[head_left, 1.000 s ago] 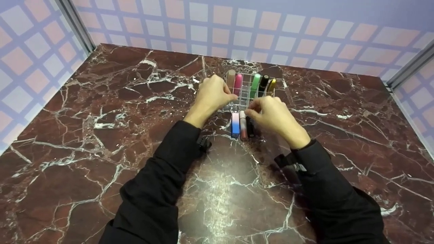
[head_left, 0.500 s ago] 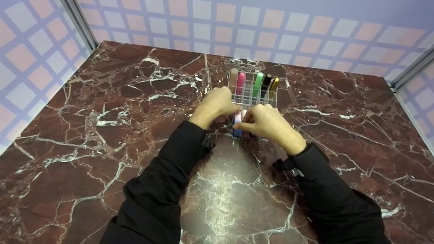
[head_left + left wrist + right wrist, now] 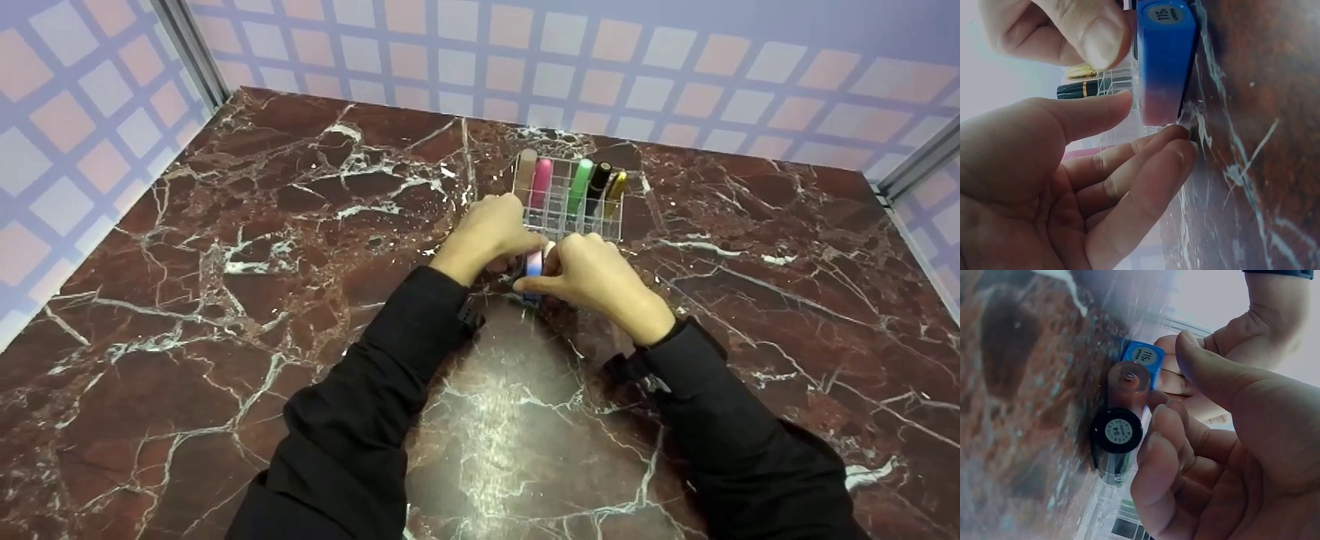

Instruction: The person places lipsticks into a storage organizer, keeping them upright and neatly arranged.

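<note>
l. hand point(image 3: 489, 234), fingers apart, nr boxy glossy blue-pink tube point(image 3: 1165, 62); r. hand point(image 3: 596, 274), fingers apart too, beside it; veined bench point(image 3: 187, 337).

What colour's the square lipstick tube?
The lipstick tube fades from blue to pink, clearest in left wrist view.

A blue tube point(image 3: 1143, 355), reddish tube point(image 3: 1129, 386) and black-ended tube point(image 3: 1116, 431) lie beside the right fingers point(image 3: 1156, 469).

Marbled tabletop point(image 3: 337, 352) with rack point(image 3: 556, 201) and tubes point(image 3: 1127, 381)
</note>
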A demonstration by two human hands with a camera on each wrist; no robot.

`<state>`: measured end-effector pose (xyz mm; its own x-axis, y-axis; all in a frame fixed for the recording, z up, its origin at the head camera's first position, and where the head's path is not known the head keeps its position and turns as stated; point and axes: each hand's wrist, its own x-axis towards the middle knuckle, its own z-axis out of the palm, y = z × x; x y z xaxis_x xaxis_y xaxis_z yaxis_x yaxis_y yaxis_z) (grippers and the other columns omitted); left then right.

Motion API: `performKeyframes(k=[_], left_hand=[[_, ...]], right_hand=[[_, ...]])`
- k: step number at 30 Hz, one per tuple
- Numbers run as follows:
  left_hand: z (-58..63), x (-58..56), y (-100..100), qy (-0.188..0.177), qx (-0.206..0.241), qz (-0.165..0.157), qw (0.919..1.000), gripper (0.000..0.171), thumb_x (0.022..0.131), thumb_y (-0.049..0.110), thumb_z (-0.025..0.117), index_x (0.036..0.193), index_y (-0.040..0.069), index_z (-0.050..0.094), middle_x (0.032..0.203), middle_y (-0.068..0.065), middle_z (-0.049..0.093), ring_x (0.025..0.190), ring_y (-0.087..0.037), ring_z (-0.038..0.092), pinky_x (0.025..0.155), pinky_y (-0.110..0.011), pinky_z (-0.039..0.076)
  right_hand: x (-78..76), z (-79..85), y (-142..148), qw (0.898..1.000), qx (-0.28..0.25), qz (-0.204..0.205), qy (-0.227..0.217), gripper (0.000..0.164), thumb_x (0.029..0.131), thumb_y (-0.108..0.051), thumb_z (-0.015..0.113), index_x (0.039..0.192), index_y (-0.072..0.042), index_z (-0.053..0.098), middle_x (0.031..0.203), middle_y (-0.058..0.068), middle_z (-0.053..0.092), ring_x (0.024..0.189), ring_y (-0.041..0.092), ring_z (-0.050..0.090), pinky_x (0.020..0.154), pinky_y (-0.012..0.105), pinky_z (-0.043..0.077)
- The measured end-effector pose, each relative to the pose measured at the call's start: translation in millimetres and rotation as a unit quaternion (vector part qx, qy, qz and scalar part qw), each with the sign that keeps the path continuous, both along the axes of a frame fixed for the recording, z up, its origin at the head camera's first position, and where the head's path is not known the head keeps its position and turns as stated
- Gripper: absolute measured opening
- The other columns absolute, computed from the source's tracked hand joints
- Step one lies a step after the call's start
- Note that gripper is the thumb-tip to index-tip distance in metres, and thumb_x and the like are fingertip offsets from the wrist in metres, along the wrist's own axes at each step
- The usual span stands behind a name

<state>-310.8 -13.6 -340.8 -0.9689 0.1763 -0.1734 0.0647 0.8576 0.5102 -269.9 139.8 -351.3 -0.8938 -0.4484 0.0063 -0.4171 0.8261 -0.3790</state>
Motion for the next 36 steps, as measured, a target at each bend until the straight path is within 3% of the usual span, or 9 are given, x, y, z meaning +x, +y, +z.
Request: performKeyframes(k=[11, 23, 29, 36], left_hand=[[-2.6, -2.1, 0.3, 0.012, 0.0, -0.001, 0.9999, 0.049, 0.07, 0.047, 0.075, 0.092, 0.006, 0.059, 0.077, -0.004, 0.061, 0.065, -0.018, 0.06, 0.053, -0.027, 0.05], [-1.7, -5.2, -1.1, -0.05, -0.007, 0.001, 0.9987, 0.034, 0.081, 0.039, 0.069, 0.086, 0.007, 0.06, 0.073, -0.006, 0.065, 0.061, -0.019, 0.065, 0.051, -0.027, 0.054], [-1.3, -5.3, -2.3, -0.058, -0.006, 0.0, 0.9983, 0.024, 0.08, 0.032, 0.064, 0.083, 0.008, 0.06, 0.073, -0.006, 0.066, 0.062, -0.019, 0.065, 0.052, -0.029, 0.055], [-3.2, -7.6, -2.6, -0.065, -0.009, 0.003, 0.9978, 0.035, 0.077, 0.041, 0.068, 0.084, 0.008, 0.06, 0.072, -0.006, 0.066, 0.06, -0.018, 0.065, 0.052, -0.028, 0.055]], right_hand=[[-0.6, -1.7, -2.4, 1.0, 0.011, -0.007, 0.011, 0.047, 0.07, -0.056, 0.073, 0.059, -0.012, 0.062, 0.048, -0.003, 0.054, 0.04, 0.012, 0.047, 0.04, 0.03, 0.041], [-0.3, -3.3, -2.7, 1.0, 0.017, 0.003, 0.01, 0.041, 0.072, -0.053, 0.074, 0.063, -0.013, 0.068, 0.052, -0.005, 0.057, 0.042, 0.014, 0.049, 0.041, 0.031, 0.042], [0.0, -4.1, -3.1, 1.0, 0.01, 0.011, 0.009, 0.041, 0.072, -0.052, 0.073, 0.062, -0.013, 0.069, 0.052, -0.006, 0.057, 0.042, 0.014, 0.049, 0.041, 0.031, 0.042], [0.1, -4.5, -3.5, 1.0, 0.009, 0.007, -0.008, 0.043, 0.071, -0.055, 0.073, 0.059, -0.014, 0.068, 0.046, -0.005, 0.054, 0.038, 0.011, 0.043, 0.038, 0.028, 0.037]])
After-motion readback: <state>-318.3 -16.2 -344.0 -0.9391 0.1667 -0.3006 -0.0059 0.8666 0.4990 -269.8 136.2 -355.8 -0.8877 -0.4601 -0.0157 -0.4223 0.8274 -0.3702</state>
